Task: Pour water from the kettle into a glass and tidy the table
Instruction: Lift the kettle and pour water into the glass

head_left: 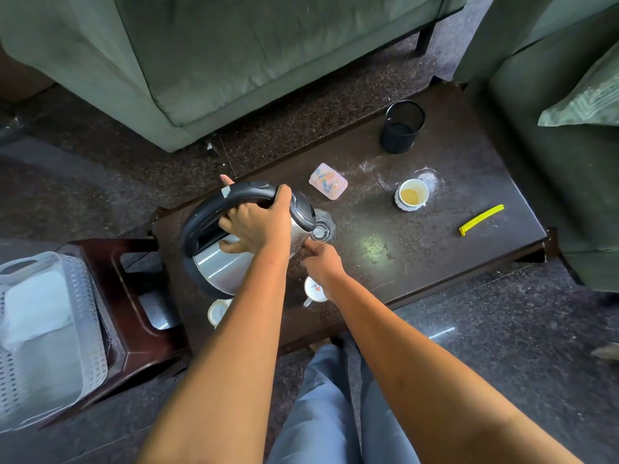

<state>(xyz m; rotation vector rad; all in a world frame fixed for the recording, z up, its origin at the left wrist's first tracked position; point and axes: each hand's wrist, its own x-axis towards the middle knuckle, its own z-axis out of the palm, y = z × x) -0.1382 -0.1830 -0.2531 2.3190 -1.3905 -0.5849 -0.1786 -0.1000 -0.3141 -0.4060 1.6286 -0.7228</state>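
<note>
A steel kettle [217, 266] with a black handle is tilted to the right over the dark table [452, 182], its spout above a clear glass [324, 227]. My left hand [258, 226] grips the top of the kettle's handle. My right hand [320, 262] holds the glass at its near side, fingers curled round its base. Water in the glass is hard to make out.
On the table: a pink box [327, 180], a white cup with yellow liquid [412, 194], a black mesh holder [402, 127], a yellow clip [481, 219], a green powder patch [373, 244], two white mugs [315, 289] [217, 311]. A white basket [43, 329] sits on a stool at left. Sofas surround.
</note>
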